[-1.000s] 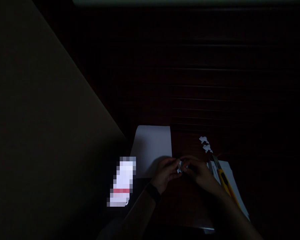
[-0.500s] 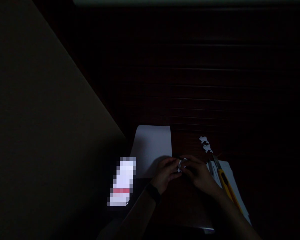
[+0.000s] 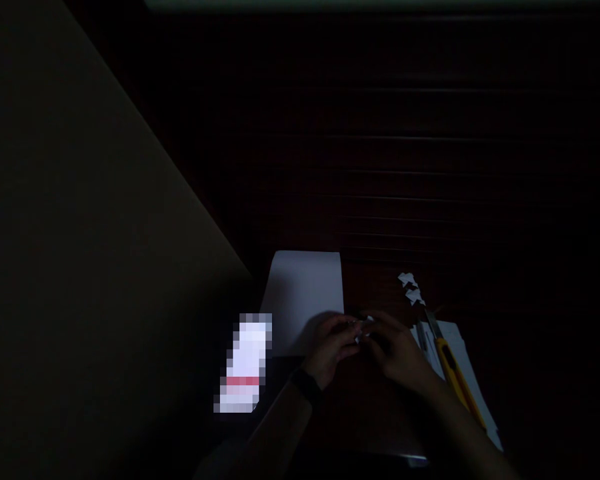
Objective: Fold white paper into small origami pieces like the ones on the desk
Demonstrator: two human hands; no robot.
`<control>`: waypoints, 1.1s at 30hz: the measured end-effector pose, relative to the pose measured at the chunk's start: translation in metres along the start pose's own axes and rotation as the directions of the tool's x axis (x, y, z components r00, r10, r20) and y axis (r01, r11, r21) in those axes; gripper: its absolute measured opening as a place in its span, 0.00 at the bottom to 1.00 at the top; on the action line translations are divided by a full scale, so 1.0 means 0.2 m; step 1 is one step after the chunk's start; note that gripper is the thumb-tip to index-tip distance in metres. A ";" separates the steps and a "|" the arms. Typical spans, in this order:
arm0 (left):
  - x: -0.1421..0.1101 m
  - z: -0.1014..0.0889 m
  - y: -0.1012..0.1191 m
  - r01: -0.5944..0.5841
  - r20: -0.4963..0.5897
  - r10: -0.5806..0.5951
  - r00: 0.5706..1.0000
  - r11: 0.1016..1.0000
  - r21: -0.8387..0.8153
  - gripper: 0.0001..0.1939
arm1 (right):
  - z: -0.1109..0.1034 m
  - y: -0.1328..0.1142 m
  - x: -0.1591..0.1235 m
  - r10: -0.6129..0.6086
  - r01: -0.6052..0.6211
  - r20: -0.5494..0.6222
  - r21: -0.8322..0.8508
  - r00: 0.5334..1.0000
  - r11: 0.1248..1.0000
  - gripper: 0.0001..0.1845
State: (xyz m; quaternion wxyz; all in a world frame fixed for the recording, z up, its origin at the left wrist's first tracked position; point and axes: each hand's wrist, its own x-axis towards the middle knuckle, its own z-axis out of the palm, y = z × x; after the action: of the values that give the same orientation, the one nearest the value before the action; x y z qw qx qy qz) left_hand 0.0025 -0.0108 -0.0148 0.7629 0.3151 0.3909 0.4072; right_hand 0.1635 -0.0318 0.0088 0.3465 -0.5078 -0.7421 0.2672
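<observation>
A small folded piece of white paper [image 3: 365,324] is pinched between my two hands, low in the middle of the view. My left hand [image 3: 333,345], with a dark band at the wrist, closes on its left side. From the right, the fingers of my right hand [image 3: 394,347] grip the same piece. Fingers cover most of the paper, and its exact shape is hard to make out in the dim light. Two similar folded white paper pieces [image 3: 413,295] lie on the dark table beyond my right hand.
A white paper sheet [image 3: 307,287] lies behind my left hand. A yellow utility knife [image 3: 455,373] rests on a stack of white paper [image 3: 473,380] at the right. A bright, blurred-out screen [image 3: 245,363] stands at the left, near a pale wall [image 3: 80,233].
My right fingers have shifted slightly over the folded paper, and it has turned a little between my hands. My left hand stays nearly in place; the other things have not moved.
</observation>
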 end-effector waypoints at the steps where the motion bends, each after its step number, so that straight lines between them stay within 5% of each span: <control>1: 0.00 0.00 0.00 0.000 -0.002 0.000 1.000 1.000 0.004 0.15 | 0.00 0.00 0.00 -0.002 0.002 -0.001 -0.014 1.000 1.000 0.11; 33: 0.03 -0.04 -0.05 0.057 -0.013 -0.058 0.998 0.997 -0.047 0.16 | 0.00 0.03 -0.01 -0.007 0.007 0.030 0.001 1.000 1.000 0.12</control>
State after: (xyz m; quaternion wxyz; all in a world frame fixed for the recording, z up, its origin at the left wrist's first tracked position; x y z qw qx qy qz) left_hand 0.0023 -0.0084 -0.0289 0.7786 0.2829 0.3957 0.3965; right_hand 0.1670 -0.0325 0.0042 0.3365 -0.5009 -0.7488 0.2741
